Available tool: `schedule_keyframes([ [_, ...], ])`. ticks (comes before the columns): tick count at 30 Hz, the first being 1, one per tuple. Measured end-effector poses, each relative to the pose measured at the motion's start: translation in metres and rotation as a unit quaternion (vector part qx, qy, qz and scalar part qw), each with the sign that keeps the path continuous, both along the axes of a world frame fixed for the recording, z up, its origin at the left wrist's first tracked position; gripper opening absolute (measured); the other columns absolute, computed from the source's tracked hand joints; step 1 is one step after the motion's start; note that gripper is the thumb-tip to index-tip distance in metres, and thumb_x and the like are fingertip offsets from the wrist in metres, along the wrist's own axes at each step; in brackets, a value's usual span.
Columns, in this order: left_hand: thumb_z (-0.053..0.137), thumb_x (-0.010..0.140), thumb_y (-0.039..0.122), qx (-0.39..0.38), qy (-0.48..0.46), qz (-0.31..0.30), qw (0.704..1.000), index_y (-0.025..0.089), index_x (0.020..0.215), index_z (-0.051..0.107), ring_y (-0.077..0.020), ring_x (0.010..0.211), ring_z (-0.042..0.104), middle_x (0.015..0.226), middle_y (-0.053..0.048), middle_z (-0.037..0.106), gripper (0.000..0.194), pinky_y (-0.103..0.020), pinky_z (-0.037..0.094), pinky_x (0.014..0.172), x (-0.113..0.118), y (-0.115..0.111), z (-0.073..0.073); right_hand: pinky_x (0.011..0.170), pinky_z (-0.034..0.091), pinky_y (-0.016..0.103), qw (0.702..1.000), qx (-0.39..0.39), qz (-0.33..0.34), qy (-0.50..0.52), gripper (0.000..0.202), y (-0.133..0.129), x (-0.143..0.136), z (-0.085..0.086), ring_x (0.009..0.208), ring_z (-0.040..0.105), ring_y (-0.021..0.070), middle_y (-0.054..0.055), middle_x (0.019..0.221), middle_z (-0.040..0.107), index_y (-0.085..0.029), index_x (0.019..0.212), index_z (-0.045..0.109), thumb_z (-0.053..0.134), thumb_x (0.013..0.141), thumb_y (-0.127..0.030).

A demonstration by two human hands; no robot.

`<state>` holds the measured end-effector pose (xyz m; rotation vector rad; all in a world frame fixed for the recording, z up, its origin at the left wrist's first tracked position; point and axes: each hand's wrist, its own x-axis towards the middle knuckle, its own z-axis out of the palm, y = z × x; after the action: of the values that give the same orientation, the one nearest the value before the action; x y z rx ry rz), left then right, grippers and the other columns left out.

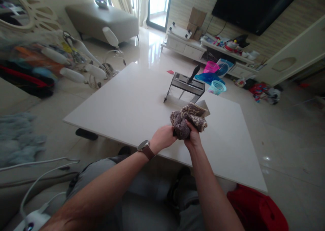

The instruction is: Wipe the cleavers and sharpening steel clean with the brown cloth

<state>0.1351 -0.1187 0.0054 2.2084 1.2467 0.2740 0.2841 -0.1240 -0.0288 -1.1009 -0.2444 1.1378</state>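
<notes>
A brown-and-cream patterned cloth [181, 122] is held bunched over the white bench [122, 102], between the midpoint of the near edge and the far edge. Its left side is gripped by the left hand [164, 138], the fingers being curled in against it; a watch [143, 145] is worn on that wrist. The lower right side is grasped by the right hand [193, 138], with the thumb laid along the folds and the remaining fingers mostly hidden. Whether the bench top is touched by the cloth cannot be told.

A metal frame with a black handle [186, 84] is stood upright by the far edge, about midway between the far corners. A flat grey piece [205, 106] is partly covered by the cloth. Beyond the far edge, a light-blue basket [217, 87] and a pink basket [211, 67] are seen.
</notes>
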Motion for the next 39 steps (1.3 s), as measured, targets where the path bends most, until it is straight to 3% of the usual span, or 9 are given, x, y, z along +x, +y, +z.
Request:
schedule_keyframes([
  [24,0.058,0.093,0.033,-0.01,-0.017,-0.001,1.0,0.023,0.104,0.076,-0.0261,0.097,0.075,0.105,-0.011,0.079,0.023,-0.031,0.055,0.079,0.001,0.0,-0.004,0.102,0.061,0.044,0.999,0.006,-0.036,0.01,0.036,0.002,0.001,0.007,0.093,0.077,0.0228,0.003,0.095,0.082,-0.017,0.094,0.076,0.088,0.061,-0.019],
  [32,0.058,0.088,0.03,0.028,0.035,-0.025,0.999,0.024,0.095,0.075,-0.0266,0.093,0.074,0.095,-0.01,0.077,0.018,-0.032,0.053,0.078,-0.004,0.001,0.004,0.104,0.059,0.034,0.989,0.09,-0.115,0.006,0.026,0.002,0.057,0.027,0.104,0.075,0.0172,0.001,0.106,0.081,-0.021,0.1,0.076,0.079,0.074,-0.025],
  [39,0.057,0.081,0.022,0.08,0.074,-0.074,0.991,0.024,0.084,0.076,-0.0267,0.091,0.073,0.09,-0.01,0.077,0.019,-0.033,0.05,0.077,-0.034,0.034,0.013,0.101,0.061,0.038,0.989,0.078,-0.113,-0.051,0.032,-0.007,0.095,0.03,0.103,0.076,0.0192,0.001,0.105,0.081,-0.022,0.101,0.076,0.084,0.071,-0.023],
])
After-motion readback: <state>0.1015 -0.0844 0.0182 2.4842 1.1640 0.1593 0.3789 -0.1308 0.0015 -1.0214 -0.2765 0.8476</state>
